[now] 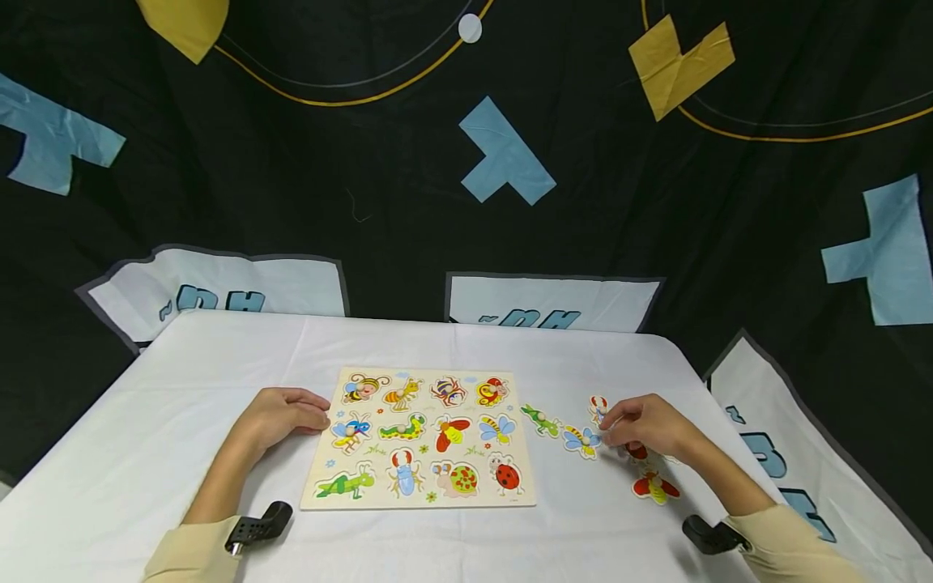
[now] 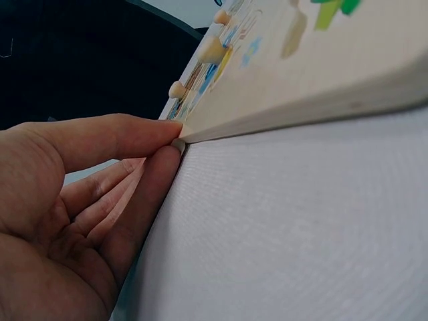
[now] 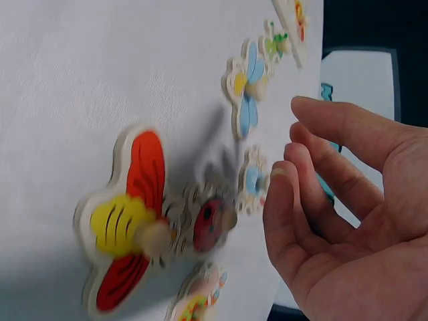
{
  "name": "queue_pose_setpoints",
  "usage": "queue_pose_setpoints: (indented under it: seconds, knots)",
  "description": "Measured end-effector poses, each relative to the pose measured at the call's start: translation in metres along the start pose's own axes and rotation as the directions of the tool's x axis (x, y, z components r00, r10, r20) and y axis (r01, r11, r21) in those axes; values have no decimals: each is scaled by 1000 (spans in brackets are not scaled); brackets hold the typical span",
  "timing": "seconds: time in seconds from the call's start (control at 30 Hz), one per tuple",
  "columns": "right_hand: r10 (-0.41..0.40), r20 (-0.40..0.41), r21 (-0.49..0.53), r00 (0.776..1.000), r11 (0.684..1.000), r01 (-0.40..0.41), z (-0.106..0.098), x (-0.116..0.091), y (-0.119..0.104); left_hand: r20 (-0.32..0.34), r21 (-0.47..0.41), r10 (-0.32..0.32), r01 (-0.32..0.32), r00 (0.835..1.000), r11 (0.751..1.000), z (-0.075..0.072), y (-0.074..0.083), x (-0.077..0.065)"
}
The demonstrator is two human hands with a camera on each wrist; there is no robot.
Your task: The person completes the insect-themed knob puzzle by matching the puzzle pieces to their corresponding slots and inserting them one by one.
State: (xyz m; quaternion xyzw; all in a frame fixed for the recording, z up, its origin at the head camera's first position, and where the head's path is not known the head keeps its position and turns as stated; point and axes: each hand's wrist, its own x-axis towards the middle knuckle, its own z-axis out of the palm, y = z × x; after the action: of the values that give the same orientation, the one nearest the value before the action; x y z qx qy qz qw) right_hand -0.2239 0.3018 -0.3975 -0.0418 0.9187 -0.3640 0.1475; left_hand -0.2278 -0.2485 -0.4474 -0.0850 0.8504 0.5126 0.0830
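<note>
A wooden insect puzzle board (image 1: 328, 453) lies flat on the white table. My left hand (image 1: 287, 417) is at its left side; in the left wrist view, the thumb and a finger pinch the board's edge (image 2: 281, 130). My right hand (image 1: 649, 425) hovers over loose knobbed pieces right of the board, fingers loosely bent and nothing between them. Near it lie a blue-winged dragonfly piece (image 3: 248, 90), a beetle piece (image 3: 253, 180), a ladybug piece (image 3: 210, 224) and a red-winged bug piece (image 3: 144, 207). A snail piece (image 3: 197, 297) is partly cut off by the frame.
A green grasshopper piece (image 1: 541, 419) lies close to the board's right edge. Wooden knobs (image 2: 212, 50) stand up from some pieces in the board. White cloth (image 1: 408, 551) covers the table, and a dark curtain (image 1: 394, 202) hangs behind it.
</note>
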Motion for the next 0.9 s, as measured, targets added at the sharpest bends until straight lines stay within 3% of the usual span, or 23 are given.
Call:
queue_pose_setpoints:
  seconds: [0.2, 0.4, 0.6, 0.9]
  knots:
    - [6, 39, -37, 999, 999, -4, -9, -5, 16, -1, -2, -4, 4, 1000, 1000, 0, 1, 0]
    - [10, 103, 14, 995, 1000, -11, -16, -13, 27, -2, -1, -8, 8, 1000, 1000, 0, 1, 0]
    - [49, 133, 17, 990, 998, -52, -20, -18, 35, -5, 3, -10, 10, 1000, 1000, 1, 0, 1]
    - [45, 177, 37, 983, 998, -52, -25, -26, 42, -2, 1, -8, 8, 1000, 1000, 2, 0, 1]
